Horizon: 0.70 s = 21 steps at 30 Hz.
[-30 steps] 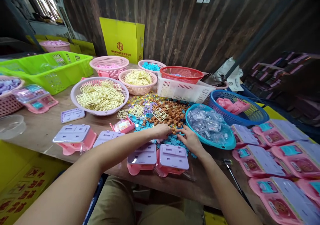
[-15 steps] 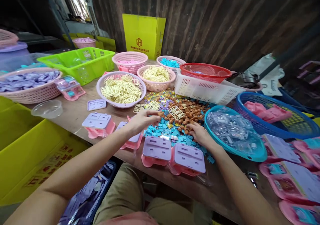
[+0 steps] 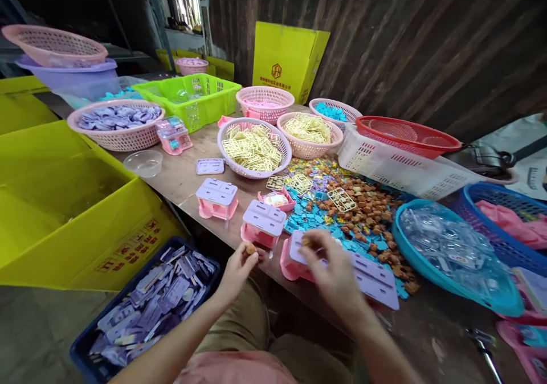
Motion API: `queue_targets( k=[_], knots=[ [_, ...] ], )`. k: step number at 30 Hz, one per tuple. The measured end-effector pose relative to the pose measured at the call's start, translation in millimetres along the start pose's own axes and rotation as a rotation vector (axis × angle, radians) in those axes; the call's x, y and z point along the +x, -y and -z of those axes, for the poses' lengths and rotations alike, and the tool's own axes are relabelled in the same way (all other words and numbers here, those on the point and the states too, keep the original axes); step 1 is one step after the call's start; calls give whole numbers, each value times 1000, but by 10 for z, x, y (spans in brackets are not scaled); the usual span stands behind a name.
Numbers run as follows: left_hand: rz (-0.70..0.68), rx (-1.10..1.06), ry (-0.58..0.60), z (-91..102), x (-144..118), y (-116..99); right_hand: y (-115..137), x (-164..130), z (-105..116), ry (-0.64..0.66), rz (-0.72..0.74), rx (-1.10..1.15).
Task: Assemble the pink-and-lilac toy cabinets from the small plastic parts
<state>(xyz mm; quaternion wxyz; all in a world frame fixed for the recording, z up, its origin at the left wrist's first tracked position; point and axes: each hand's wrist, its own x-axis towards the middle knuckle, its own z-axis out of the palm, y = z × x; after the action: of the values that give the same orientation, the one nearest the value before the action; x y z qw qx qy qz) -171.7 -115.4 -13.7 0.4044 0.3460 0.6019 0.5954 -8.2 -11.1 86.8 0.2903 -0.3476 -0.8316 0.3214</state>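
My left hand (image 3: 239, 267) is at the table's front edge, its thumb and finger pinching a small brown plastic piece (image 3: 250, 249). Over the row of pink-and-purple toy pieces, my right hand (image 3: 331, 264) pinches another small brown piece (image 3: 306, 241) and is slightly blurred. Below it sit a purple-topped pink toy (image 3: 294, 253) and a second purple top (image 3: 374, 281), both partly covered by the hand. Left of these stand two more such toys, one close to my left hand (image 3: 264, 219) and one farther left (image 3: 217, 196). Loose brown pieces (image 3: 363, 207) and turquoise pieces (image 3: 305, 221) lie heaped behind the row.
Baskets of cream frames (image 3: 252, 150) and purple parts (image 3: 119, 119) stand behind. A turquoise basin (image 3: 453, 253) of clear plastic parts is at right. A dark blue crate (image 3: 81, 350) of purple panels sits below the table, beside a yellow carton (image 3: 64, 201).
Both hands have drawn back from the loose heap toward the front edge, each with a small brown piece. The view has swung left.
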Motion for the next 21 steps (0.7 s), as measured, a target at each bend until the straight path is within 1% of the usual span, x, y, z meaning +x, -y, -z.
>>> queue_targets(
  k=[1, 2, 4, 6, 8, 11, 14, 17, 21],
  knots=[
    [-23, 42, -48, -13, -2, 13, 143, -69, -255, 67, 5, 90],
    [-44, 84, -109, -12, 7, 13, 239, -123, -493, 87, 9, 150],
    [-74, 156, -217, 25, 47, -1, 293, -183, -874, 51, 32, 183],
    [-97, 216, -253, 81, 94, 0, 214, -183, -1093, -23, 64, 95],
    [-128, 285, -237, 128, 128, 31, 78, -153, -1176, -101, 117, -63],
    [-195, 406, -219, 160, 143, 103, -103, -106, -1185, -220, 188, -320],
    [-251, 469, -192, 175, 135, 149, -206, -76, -1228, -316, 237, -552],
    [-264, 495, -182, 197, 140, 160, -269, -54, -1350, -388, 290, -733],
    [-271, 545, -187, 224, 170, 171, -319, -33, -1497, -453, 251, -887]
  ],
)
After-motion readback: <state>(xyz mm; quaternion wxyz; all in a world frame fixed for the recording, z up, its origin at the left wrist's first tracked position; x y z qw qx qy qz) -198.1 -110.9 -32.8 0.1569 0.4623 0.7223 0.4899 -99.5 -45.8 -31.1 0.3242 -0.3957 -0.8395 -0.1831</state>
